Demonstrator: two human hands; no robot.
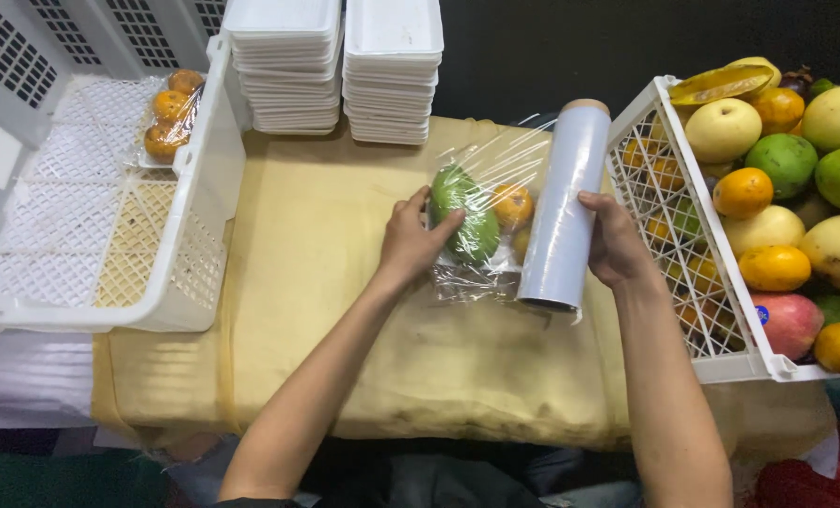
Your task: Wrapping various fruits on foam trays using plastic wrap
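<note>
Yellowish cloth covers the counter, stained along its near edge, with a dark wall behind it. At the counter's middle, toward the right edge, lies a small tray of fruit under a sheet of clear wrap: a green mango with an orange just beside it. The left hand rests on the mango through the wrap, fingers bent and spread over its near side, pressing rather than closing around it. The right hand is curled around the roll of wrap, which stands tilted just right of the tray, the film stretching from it across the fruit.

At the counter's right edge sits a white crate heaped with mixed fruit: oranges, green and yellow mangoes, pale pears, a reddish one near the front. At the left edge a second white crate holds a single wrapped tray of oranges in its far corner. Along the far edge stand two stacks of white foam trays, side by side.
</note>
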